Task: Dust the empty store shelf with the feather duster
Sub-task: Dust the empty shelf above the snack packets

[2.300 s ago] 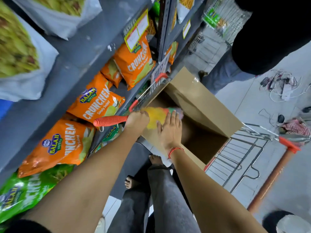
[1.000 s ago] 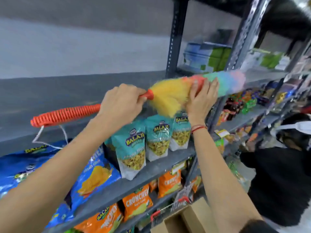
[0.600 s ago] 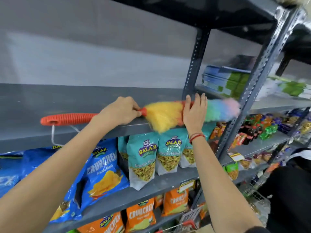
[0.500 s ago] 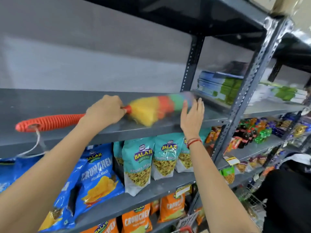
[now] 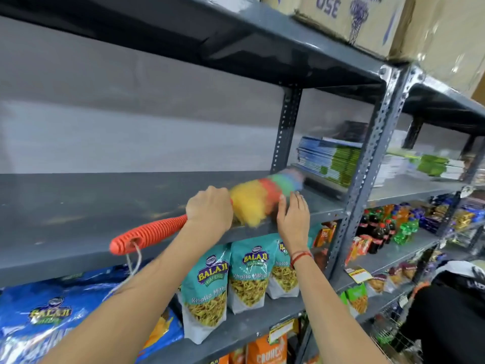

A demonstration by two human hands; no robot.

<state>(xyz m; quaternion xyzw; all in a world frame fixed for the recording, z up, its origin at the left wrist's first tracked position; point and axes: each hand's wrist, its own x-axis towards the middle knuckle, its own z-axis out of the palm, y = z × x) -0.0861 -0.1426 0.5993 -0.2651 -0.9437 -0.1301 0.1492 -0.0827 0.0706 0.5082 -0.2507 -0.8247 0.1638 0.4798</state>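
Rainbow-coloured feather duster (image 5: 265,199) on the grey empty shelf (image 5: 78,206), gripped by the left hand (image 5: 210,210).

Left fingers wrapped tight round the orange ribbed handle (image 5: 149,233), just where the handle meets the fluffy head. Handle end with string loop (image 5: 132,261) sticking back and down-left from the fist, past the shelf front edge; head reaching forward and right from the fist, toward the upright post (image 5: 286,130). Long axis therefore slanted, from near-left to far-right, low over the shelf board. Right hand (image 5: 292,216) with fingers (image 5: 298,203) straight and only slightly spread, clamped on nothing, touching or almost touching the near side of the fluffy head; exact contact hard to tell because of blur. Probably the first strokes of dusting, with most of the board, to the left of the fist, not yet swept. Left hand clearly the working one.
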